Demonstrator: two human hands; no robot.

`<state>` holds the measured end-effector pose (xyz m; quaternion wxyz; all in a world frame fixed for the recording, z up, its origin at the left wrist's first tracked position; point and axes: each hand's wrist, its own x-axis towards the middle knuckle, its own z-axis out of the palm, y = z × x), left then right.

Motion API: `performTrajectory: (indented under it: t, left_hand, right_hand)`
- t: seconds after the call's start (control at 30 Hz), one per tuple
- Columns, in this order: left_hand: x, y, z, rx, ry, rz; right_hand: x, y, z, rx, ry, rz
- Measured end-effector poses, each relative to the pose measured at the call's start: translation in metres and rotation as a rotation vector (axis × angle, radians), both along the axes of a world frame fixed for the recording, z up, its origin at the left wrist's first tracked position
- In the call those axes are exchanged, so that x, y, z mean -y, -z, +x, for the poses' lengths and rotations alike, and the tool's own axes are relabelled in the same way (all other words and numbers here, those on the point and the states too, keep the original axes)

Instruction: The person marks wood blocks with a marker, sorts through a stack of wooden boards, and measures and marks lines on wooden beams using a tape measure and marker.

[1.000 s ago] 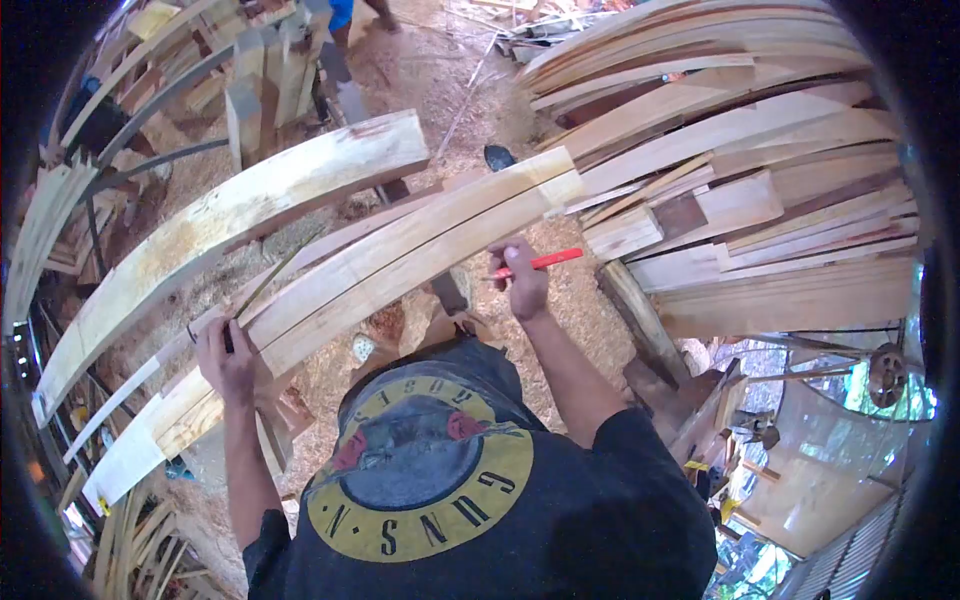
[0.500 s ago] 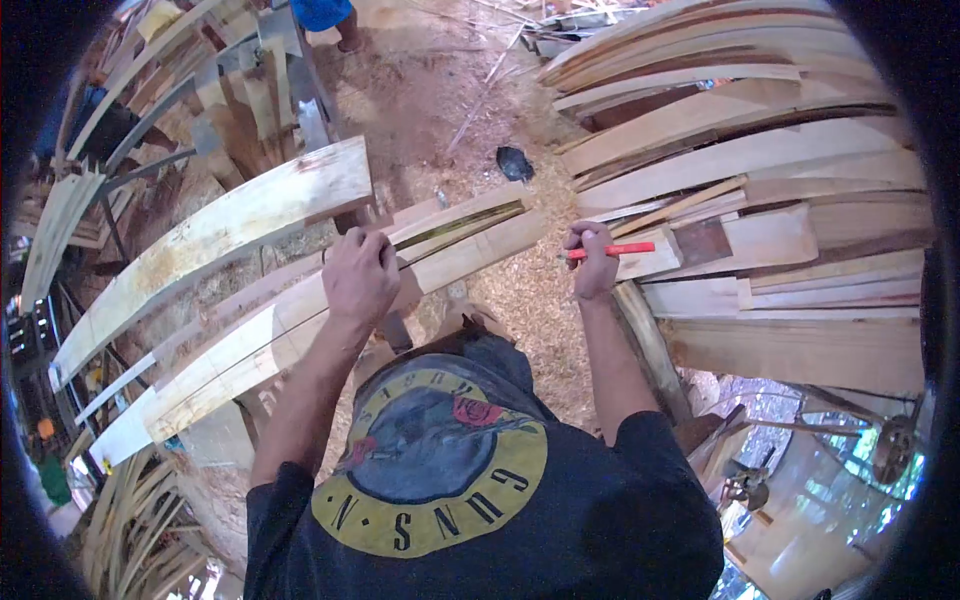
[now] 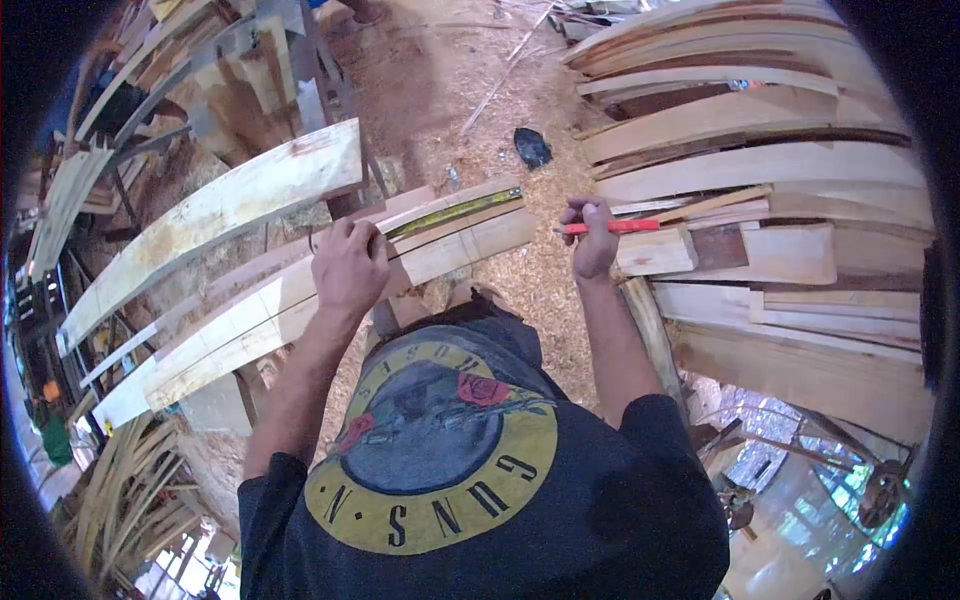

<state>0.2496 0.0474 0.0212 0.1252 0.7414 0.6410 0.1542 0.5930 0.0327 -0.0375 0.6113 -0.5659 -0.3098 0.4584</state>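
Bent over the curved boards [image 3: 235, 340], my left hand [image 3: 350, 265] is closed on a tape measure whose body is hidden in the fingers. The yellow tape blade [image 3: 455, 212] extends from beside that hand to near the boards' right end, lying along them. My right hand [image 3: 595, 240] grips a red marking pencil [image 3: 620, 227], held off the boards just beyond their right end. The pencil points left, roughly level. A thicker curved timber [image 3: 215, 215] lies behind the boards.
Stacked curved planks [image 3: 750, 175] fill the right side. More timber pieces [image 3: 245, 90] stand at the upper left, with thin offcuts [image 3: 125, 500] at the lower left. A dark object [image 3: 532, 148] lies on the sawdust-covered ground [image 3: 420, 110]. Part of another person shows at the top edge.
My left hand has moved right along the boards, and the yellow blade now shows extended. My right hand with the pencil has moved right, past the boards' end. The view has shifted.
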Motion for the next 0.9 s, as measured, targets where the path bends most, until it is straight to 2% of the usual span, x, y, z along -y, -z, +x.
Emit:
performTrajectory:
  t: [0.13, 0.27, 0.5, 0.53, 0.67, 0.77, 0.9]
  left_hand:
    - [0.006, -0.001, -0.008, 0.001, -0.006, 0.054]
    - [0.007, 0.000, -0.013, -0.029, 0.005, 0.075]
    - [0.010, -0.001, -0.012, -0.035, 0.001, 0.056]
    - [0.011, -0.001, -0.010, -0.032, 0.007, 0.060]
    - [0.015, 0.000, -0.006, -0.023, -0.014, 0.056]
    - [0.016, 0.000, -0.004, -0.013, -0.020, 0.075]
    - [0.016, -0.001, -0.003, -0.022, 0.001, 0.099]
  right_hand:
    - [-0.008, -0.001, -0.009, -0.077, -0.042, 0.015]
    - [-0.013, -0.009, -0.017, -0.099, -0.037, -0.141]
    - [-0.013, -0.015, -0.045, 0.097, -0.210, 0.024]
    - [-0.012, -0.015, -0.047, 0.034, -0.211, 0.001]
    - [-0.012, -0.014, -0.058, 0.132, -0.255, 0.025]
    - [-0.017, 0.002, -0.061, 0.386, -0.285, 0.225]
    - [-0.017, 0.002, -0.066, 0.506, -0.287, 0.239]
